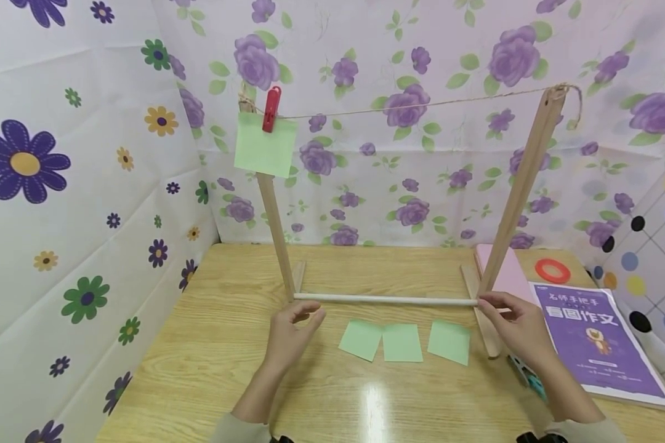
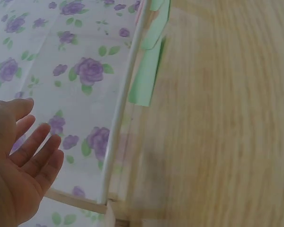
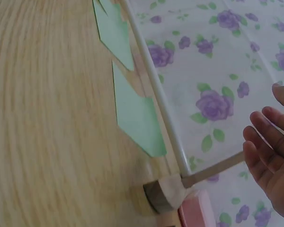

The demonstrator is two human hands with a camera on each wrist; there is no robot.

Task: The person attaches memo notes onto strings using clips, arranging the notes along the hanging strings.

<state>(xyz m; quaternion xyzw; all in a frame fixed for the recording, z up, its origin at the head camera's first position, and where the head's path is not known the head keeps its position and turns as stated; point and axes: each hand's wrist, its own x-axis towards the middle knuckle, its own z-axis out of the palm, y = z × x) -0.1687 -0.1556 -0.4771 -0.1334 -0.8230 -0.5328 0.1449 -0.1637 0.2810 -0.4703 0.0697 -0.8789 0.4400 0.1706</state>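
A wooden frame with a white rod [image 1: 388,299] along its bottom stands on the table, a string [image 1: 393,109] tied between its post tops. A red clip [image 1: 272,109] holds a green note [image 1: 265,146] at the string's left end. Three green notes [image 1: 401,343] lie in front of the rod. My left hand [image 1: 290,335], fingers relaxed and apart, is near the rod's left end; the left wrist view shows the hand [image 2: 23,165] holding nothing. By the right post, my right hand [image 1: 518,326] has loosely bent fingers; in the right wrist view the hand [image 3: 274,151] is empty.
At the right lie a purple book [image 1: 604,344], a pink box [image 1: 507,274] and an orange-red ring [image 1: 552,271]. A teal-handled tool [image 1: 534,383] lies partly under my right forearm. Flowered cloth [image 1: 366,184] hangs behind the table and at the left.
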